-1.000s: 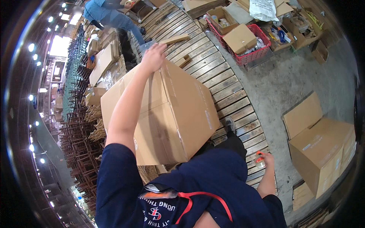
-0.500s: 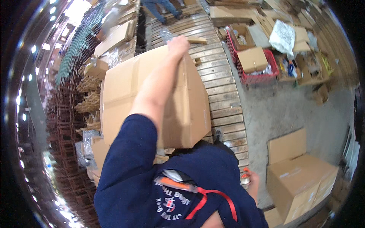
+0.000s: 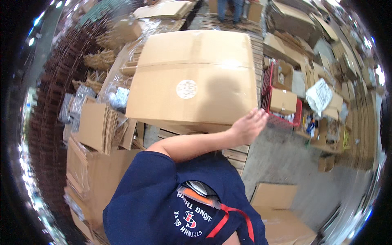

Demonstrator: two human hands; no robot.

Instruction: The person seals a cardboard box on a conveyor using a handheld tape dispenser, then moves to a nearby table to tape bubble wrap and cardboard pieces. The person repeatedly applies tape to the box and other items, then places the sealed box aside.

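A large closed cardboard box [image 3: 163, 90] stands in front of me, with a round white mark and a head-shaped shadow on its upper face. My left forearm crosses along its near edge. By the box's near right corner is my left hand [image 3: 250, 125], its fingers stretched out and nothing in it. Whether the fingertips touch the cardboard I cannot tell. My right hand is out of the picture.
Slatted wooden boards [image 3: 239, 153] lie under and beside the box. To the right are a red crate [image 3: 286, 119], a white plastic bag [image 3: 319, 96] and an open carton [image 3: 281, 220]. Cardboard sheets [image 3: 96, 126] stand at left. Farther off is another person's legs [image 3: 230, 9].
My left hand has come from the box's far edge to its near right corner. The box now shows its marked face. My right hand, with an orange-and-silver object, has left view.
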